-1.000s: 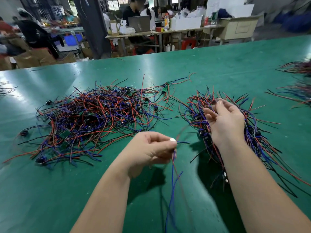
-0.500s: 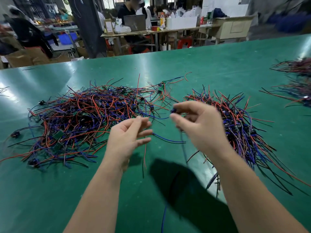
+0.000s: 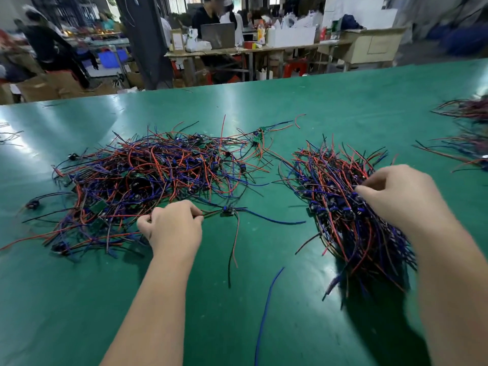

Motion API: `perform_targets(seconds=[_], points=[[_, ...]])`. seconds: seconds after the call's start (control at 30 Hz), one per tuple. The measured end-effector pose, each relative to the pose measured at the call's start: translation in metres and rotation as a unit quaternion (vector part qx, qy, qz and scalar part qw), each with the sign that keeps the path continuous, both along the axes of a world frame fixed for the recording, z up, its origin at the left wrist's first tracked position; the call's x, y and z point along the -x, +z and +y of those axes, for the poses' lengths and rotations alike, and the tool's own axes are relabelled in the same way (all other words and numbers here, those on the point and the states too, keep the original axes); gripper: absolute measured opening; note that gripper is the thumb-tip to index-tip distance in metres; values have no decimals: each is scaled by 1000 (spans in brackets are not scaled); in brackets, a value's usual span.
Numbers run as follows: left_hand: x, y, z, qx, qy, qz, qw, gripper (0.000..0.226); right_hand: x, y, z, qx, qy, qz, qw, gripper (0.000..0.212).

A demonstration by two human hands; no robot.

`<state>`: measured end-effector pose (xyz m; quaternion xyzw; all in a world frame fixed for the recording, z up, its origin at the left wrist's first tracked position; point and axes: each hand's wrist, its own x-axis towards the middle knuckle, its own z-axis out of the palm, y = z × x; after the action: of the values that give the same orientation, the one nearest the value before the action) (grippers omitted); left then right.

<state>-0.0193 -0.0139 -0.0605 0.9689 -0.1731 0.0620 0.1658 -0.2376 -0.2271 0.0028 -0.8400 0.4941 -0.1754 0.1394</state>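
The table top looks smooth and glossy (light glares off it). The wires wear smooth plastic insulation; the cardboard boxes look matt.

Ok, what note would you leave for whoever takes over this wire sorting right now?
Left grip: pinches the leads of one small wired module, which lies just off the tangled pile.
Right grip: fingers curled on the aligned bundle; whether it pinches a wire is unclear.
Done: many modules laid roughly parallel in that bundle.
Left: the whole tangled pile, which looks the larger; a loose blue wire lies near on the green table.
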Motion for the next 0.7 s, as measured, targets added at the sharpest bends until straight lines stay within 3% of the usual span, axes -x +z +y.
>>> perform_targets(seconds=[0.07,0.17,0.27,0.33,0.37,0.47,0.57,0.7], points=[[3,2,-1,50,-20,-27,998,9,-14,5,10,34,45,-40,998,16],[13,8,-4,218,-86,-114,965,4,-38,13,30,63,133,-85,985,27],[26,17,-9,392,-130,-106,904,4,-56,13,50,-107,290,-17,951,34],[33,20,-15,465,-139,-30,874,12,-67,0,65,-212,381,40,899,36],[36,22,-17,488,-143,17,861,16,-72,-10,71,-237,408,16,881,34],[42,26,-21,519,-145,131,833,15,-87,-31,80,-309,356,-228,852,32],[44,30,-20,541,-147,259,786,12,-93,-29,74,-419,252,-468,736,14],[49,33,-19,470,-176,446,741,9,-88,-26,64,-464,211,-547,664,19]])
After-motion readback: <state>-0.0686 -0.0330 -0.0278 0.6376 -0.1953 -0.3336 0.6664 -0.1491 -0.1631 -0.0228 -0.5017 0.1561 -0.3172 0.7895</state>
